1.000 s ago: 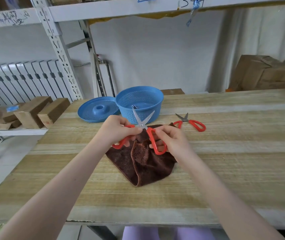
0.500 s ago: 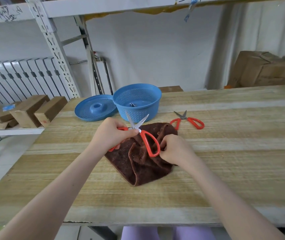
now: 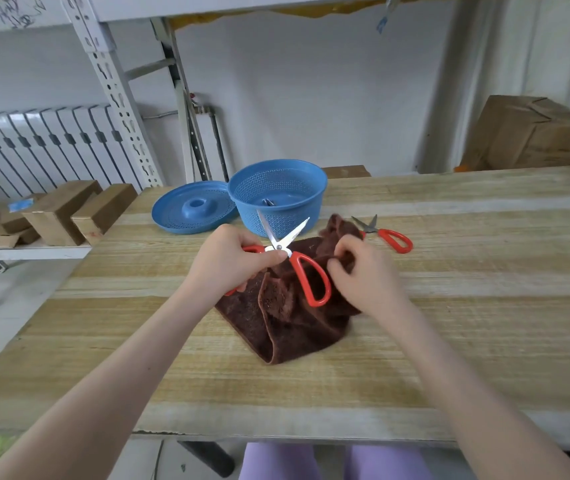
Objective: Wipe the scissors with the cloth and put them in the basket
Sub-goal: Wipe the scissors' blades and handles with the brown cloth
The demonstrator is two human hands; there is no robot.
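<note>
Scissors (image 3: 311, 278): red-handled pair with blades spread apart, tips pointing toward the basket. It is held just above the cloth, in front of the basket, and the free handle loop lies against the cloth.
Left hand (image 3: 231, 261): fingers curled round the left handle, thumb near the pivot.
Right hand (image 3: 363, 275): fingers pinching a raised fold of the cloth, just right of the free handle loop.
Cloth (image 3: 294, 323): dark brown, rumpled on the counter (image 3: 449, 306) under both hands.
Basket (image 3: 313, 206): blue and upright, behind the blades. A small metal item lies inside, too small to tell.
Lid (image 3: 193, 207): blue, flat on the counter, at the basket's left side.
Second scissors (image 3: 385, 233): red-handled, on the counter just right of the cloth.
</note>
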